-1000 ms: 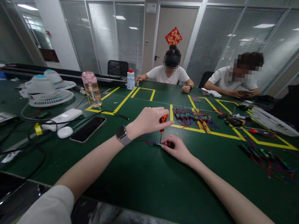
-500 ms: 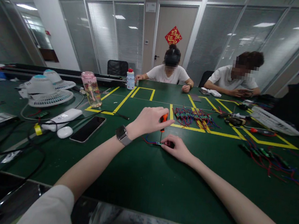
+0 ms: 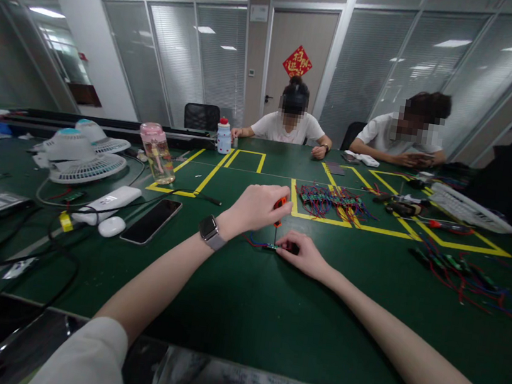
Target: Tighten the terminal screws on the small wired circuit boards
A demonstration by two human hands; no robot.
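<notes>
My left hand (image 3: 256,208) is closed around the orange and black handle of a screwdriver (image 3: 278,223), which stands upright with its shaft pointing down. The shaft's tip meets a small green circuit board (image 3: 269,246) lying on the table; the exact contact point is too small to make out. Red and blue wires run from the board's left end. My right hand (image 3: 303,254) rests on the table, thumb and fingertips pinching the board's right end. A smartwatch (image 3: 211,231) is on my left wrist.
Wired circuit boards (image 3: 335,203) lie in a row beyond my hands, and more boards (image 3: 459,271) lie to the right. A phone (image 3: 151,220), white fans (image 3: 82,158) and a pink-lidded bottle (image 3: 156,152) are on the left. Two people sit across the green table (image 3: 240,304).
The thumb of my left hand has drawn in closer to the screwdriver handle. My right hand and the circuit board have stayed in place.
</notes>
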